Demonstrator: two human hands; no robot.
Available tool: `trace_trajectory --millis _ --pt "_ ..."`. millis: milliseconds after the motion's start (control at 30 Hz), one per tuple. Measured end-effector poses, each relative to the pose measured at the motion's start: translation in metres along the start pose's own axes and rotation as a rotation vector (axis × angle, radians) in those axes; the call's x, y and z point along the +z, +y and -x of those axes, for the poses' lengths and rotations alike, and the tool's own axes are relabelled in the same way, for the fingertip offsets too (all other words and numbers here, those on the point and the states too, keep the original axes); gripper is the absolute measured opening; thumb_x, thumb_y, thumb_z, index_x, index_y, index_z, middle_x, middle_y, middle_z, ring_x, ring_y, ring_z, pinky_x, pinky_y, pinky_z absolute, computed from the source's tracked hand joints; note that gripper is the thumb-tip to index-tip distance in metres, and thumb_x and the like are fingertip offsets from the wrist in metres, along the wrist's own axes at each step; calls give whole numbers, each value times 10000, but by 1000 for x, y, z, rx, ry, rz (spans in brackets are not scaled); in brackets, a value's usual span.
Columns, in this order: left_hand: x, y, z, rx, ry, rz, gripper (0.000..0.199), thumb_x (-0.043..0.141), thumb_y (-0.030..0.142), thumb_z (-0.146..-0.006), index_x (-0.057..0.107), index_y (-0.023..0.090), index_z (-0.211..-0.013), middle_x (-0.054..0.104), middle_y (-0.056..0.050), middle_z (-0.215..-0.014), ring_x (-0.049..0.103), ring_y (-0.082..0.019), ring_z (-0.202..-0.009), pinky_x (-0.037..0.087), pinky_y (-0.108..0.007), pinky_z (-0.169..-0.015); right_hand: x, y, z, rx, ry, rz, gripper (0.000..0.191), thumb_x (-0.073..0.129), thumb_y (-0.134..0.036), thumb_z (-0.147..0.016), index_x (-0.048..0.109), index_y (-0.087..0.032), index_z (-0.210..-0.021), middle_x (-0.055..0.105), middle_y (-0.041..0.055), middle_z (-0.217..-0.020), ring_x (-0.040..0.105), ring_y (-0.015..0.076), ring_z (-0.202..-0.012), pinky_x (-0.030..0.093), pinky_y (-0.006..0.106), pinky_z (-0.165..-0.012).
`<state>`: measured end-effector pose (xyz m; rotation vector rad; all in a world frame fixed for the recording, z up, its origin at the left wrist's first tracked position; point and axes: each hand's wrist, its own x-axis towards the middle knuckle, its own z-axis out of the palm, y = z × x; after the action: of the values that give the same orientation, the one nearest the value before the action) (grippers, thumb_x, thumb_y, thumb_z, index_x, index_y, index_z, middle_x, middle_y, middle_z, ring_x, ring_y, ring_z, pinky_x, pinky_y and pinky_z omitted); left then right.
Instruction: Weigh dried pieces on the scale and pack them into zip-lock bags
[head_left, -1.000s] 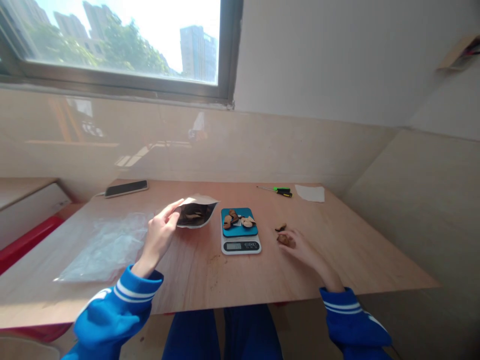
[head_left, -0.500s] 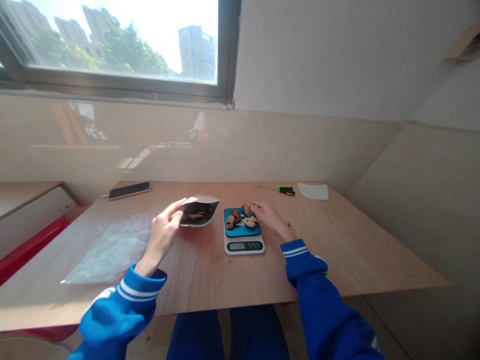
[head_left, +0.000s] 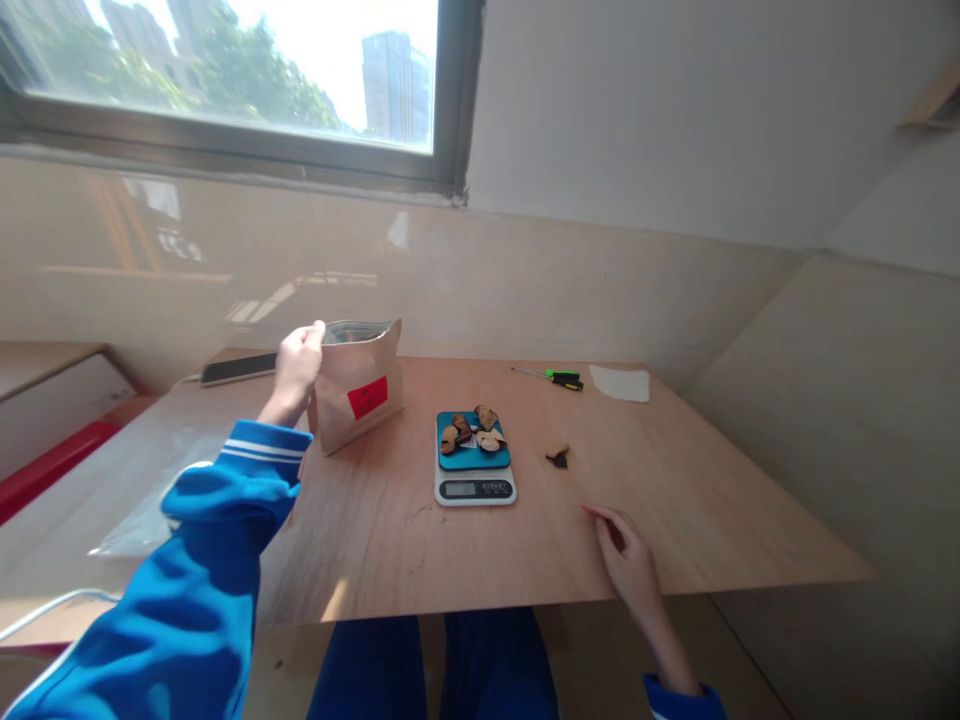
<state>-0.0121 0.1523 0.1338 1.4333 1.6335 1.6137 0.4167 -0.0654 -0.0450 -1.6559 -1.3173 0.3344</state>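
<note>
Lap: blue trousers (head_left: 499, 665) below the near edge of the wooden tabletop (head_left: 720, 510).
Right hand (head_left: 622, 555): low at the near right of the tabletop, loosely curled and partly open, thumb and forefinger tips close together; nothing shows in its grasp.
White cord (head_left: 60, 602): across the near left corner, running towards the left sleeve (head_left: 225, 550).
Crumbs (head_left: 420, 549): dark specks scattered between the near edge and the scale.
Clear plastic bag (head_left: 131, 520): flat on the left side, partly covered by the left sleeve.
Loose dried piece (head_left: 558, 458): dark with a tan edge, alone on the wood, beyond the right fingertips and right of the scale.
Kitchen scale (head_left: 469, 462): white body, blue platform, display facing the person; its reading is too small to make out.
Dried pieces (head_left: 491, 440): brown and cream, gathered on the blue platform.
Left hand (head_left: 298, 365): closed, pinching the upper left corner of the pouch.
Kraft pouch (head_left: 356, 385): mouth open, red label facing the person, left of the scale and well apart from it.
Screwdrivers (head_left: 564, 379): two, green-and-black and yellow-and-black handles side by side, beyond the scale.
White paper (head_left: 620, 384): flat, just right of them.
Smartphone (head_left: 238, 369): far left, behind the left hand.
Window (head_left: 262, 75): above the tiled wall (head_left: 525, 290), buildings and trees outside.
</note>
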Motion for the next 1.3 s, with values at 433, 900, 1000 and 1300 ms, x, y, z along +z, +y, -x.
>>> trace_trajectory --millis 433,900,1000,1300 --pt "-2 -7 25 109 3 51 511 450 475 -885 587 85 -1184 677 -60 -1099 603 -178 -980 474 -322 -935 2 -1 1 -11 40 35 268 464 -371 -851 680 -213 -865 690 127 -957 630 272 -938 504 438 -859" --pt "-9 -2 34 95 -220 161 465 560 373 -811 627 83 -1169 675 -85 -1204 590 -260 -1128 415 -402 -1045 4 -1 0 -61 36 89 244 459 -335 -840 675 -222 -829 692 123 -913 620 281 -902 496 453 -831" --pt "-12 3 50 109 -313 160 455 550 393 -816 633 117 -1168 669 -73 -1226 573 -267 -1168 394 -413 -1068 7 -3 -1 -69 20 87 252 461 -338 -850 683 -219 -855 689 122 -930 616 278 -913 497 446 -824" --pt "-9 4 93 178 -330 24 482 441 483 -886 605 180 -1224 621 -71 -1308 543 -232 -1237 372 -380 -1093 70 -84 -73 -341 -295 23 289 437 -280 -924 626 -226 -1135 607 96 -1134 558 223 -1117 422 396 -1007"
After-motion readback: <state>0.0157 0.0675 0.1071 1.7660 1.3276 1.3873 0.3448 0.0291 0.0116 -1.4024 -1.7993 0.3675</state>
